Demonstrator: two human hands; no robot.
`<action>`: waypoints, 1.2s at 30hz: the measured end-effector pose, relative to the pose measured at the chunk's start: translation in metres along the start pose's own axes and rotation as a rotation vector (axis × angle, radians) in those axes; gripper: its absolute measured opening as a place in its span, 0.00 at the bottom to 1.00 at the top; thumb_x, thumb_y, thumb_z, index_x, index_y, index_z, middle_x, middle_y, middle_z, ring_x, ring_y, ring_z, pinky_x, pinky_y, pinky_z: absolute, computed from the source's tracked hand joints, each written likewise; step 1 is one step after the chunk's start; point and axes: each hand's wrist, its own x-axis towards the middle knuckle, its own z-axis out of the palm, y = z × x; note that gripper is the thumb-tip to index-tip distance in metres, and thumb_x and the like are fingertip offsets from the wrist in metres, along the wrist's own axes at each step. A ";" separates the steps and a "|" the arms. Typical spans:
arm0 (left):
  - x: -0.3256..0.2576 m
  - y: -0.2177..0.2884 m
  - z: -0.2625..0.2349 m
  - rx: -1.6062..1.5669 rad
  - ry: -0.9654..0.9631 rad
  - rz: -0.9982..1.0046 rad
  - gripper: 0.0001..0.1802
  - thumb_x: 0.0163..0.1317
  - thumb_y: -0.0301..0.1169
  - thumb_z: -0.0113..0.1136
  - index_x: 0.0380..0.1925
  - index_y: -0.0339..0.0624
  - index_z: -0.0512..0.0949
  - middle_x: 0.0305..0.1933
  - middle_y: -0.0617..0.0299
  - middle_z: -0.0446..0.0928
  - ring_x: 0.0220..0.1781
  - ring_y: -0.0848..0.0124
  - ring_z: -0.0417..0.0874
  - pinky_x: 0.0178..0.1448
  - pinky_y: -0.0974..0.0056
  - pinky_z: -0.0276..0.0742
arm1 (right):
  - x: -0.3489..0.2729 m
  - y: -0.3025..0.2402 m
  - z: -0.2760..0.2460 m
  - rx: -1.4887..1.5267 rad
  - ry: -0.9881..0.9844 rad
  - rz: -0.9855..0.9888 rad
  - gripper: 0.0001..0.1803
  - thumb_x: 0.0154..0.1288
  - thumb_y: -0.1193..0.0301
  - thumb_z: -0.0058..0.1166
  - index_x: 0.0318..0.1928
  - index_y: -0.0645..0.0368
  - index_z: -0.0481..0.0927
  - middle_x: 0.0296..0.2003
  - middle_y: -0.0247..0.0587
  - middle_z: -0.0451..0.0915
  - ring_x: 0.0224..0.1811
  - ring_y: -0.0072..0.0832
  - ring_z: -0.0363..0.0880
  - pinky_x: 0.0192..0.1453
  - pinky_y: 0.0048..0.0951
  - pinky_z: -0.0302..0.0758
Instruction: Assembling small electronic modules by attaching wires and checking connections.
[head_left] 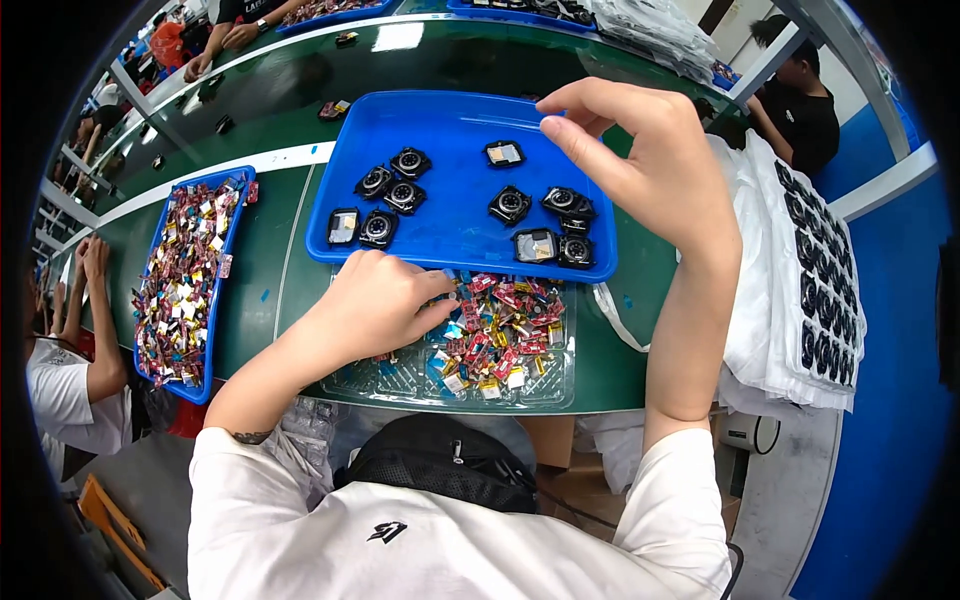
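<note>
A blue tray (440, 125) lies in front of me, holding several black watch-like cases (404, 196), some with round backs up and some showing a pale rectangular face. My left hand (385, 305) is at the tray's near edge, over a clear plastic tray (555, 385) heaped with small red, yellow and white electronic parts (490, 330). Its thumb and forefinger are pinched together; whatever is between them is too small to name. Above the blue tray's right side is my right hand (640, 160), thumb and forefinger drawn close; anything between their tips cannot be made out.
To the left, a second blue tray (190, 280) is piled with similar small parts. White foam sheets (815, 270) with rows of black cases are stacked at the right. The green worktop (262, 300) extends beneath. Other people work at the left, far side and far right.
</note>
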 end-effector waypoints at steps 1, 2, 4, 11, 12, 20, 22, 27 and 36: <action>0.001 0.001 -0.006 -0.033 0.006 0.027 0.08 0.55 0.36 0.62 0.28 0.45 0.81 0.17 0.59 0.77 0.20 0.61 0.80 0.24 0.59 0.73 | -0.001 -0.001 0.001 0.029 -0.026 -0.002 0.09 0.58 0.68 0.58 0.34 0.61 0.82 0.25 0.44 0.82 0.27 0.33 0.82 0.33 0.29 0.77; 0.003 0.002 -0.010 -0.033 0.010 0.033 0.08 0.55 0.36 0.62 0.28 0.45 0.81 0.17 0.59 0.77 0.20 0.61 0.80 0.24 0.59 0.73 | -0.002 -0.002 0.001 0.025 -0.061 -0.013 0.09 0.57 0.68 0.58 0.34 0.61 0.82 0.25 0.45 0.82 0.28 0.34 0.83 0.34 0.29 0.77; 0.004 0.003 -0.018 -0.063 0.141 0.118 0.05 0.51 0.29 0.66 0.27 0.41 0.82 0.16 0.60 0.76 0.18 0.63 0.78 0.23 0.62 0.71 | -0.002 -0.007 0.004 0.130 -0.139 -0.006 0.10 0.57 0.68 0.59 0.35 0.62 0.82 0.26 0.46 0.82 0.29 0.36 0.83 0.34 0.30 0.78; 0.002 0.005 -0.035 -0.174 0.216 0.113 0.04 0.49 0.26 0.64 0.27 0.41 0.81 0.21 0.61 0.78 0.22 0.66 0.80 0.25 0.64 0.73 | -0.003 -0.006 0.008 0.176 -0.208 0.010 0.11 0.57 0.67 0.59 0.36 0.62 0.82 0.28 0.48 0.82 0.31 0.37 0.83 0.36 0.30 0.78; 0.003 0.006 -0.037 -0.175 0.216 0.117 0.04 0.49 0.26 0.64 0.27 0.41 0.81 0.21 0.61 0.78 0.22 0.66 0.80 0.25 0.64 0.73 | -0.002 -0.005 0.007 0.161 -0.211 0.005 0.11 0.57 0.67 0.59 0.36 0.62 0.82 0.28 0.48 0.82 0.31 0.37 0.83 0.36 0.30 0.78; 0.026 0.013 -0.065 -0.399 0.424 0.118 0.04 0.50 0.19 0.62 0.27 0.36 0.79 0.26 0.60 0.76 0.24 0.74 0.75 0.24 0.72 0.67 | 0.000 -0.019 0.006 0.557 -0.507 -0.075 0.13 0.54 0.66 0.63 0.35 0.63 0.82 0.28 0.45 0.83 0.32 0.33 0.83 0.36 0.30 0.78; 0.032 0.015 -0.073 -0.394 0.440 0.161 0.03 0.52 0.20 0.61 0.28 0.34 0.79 0.27 0.60 0.77 0.25 0.76 0.75 0.27 0.74 0.66 | 0.000 -0.020 0.010 0.557 -0.485 -0.050 0.12 0.53 0.67 0.63 0.34 0.64 0.82 0.28 0.44 0.82 0.31 0.32 0.83 0.35 0.29 0.78; 0.042 0.015 -0.081 -0.436 0.438 0.185 0.04 0.53 0.21 0.61 0.30 0.33 0.80 0.27 0.60 0.77 0.26 0.76 0.75 0.29 0.74 0.67 | 0.002 -0.022 0.010 0.643 -0.468 -0.023 0.07 0.52 0.71 0.62 0.29 0.63 0.82 0.24 0.42 0.82 0.27 0.30 0.82 0.33 0.27 0.77; 0.034 -0.008 -0.098 -0.467 0.646 0.155 0.06 0.55 0.22 0.62 0.33 0.34 0.81 0.27 0.63 0.79 0.26 0.80 0.74 0.30 0.76 0.68 | 0.004 -0.026 0.045 0.658 -0.691 0.175 0.06 0.50 0.74 0.61 0.31 0.61 0.84 0.24 0.42 0.83 0.27 0.29 0.83 0.32 0.26 0.77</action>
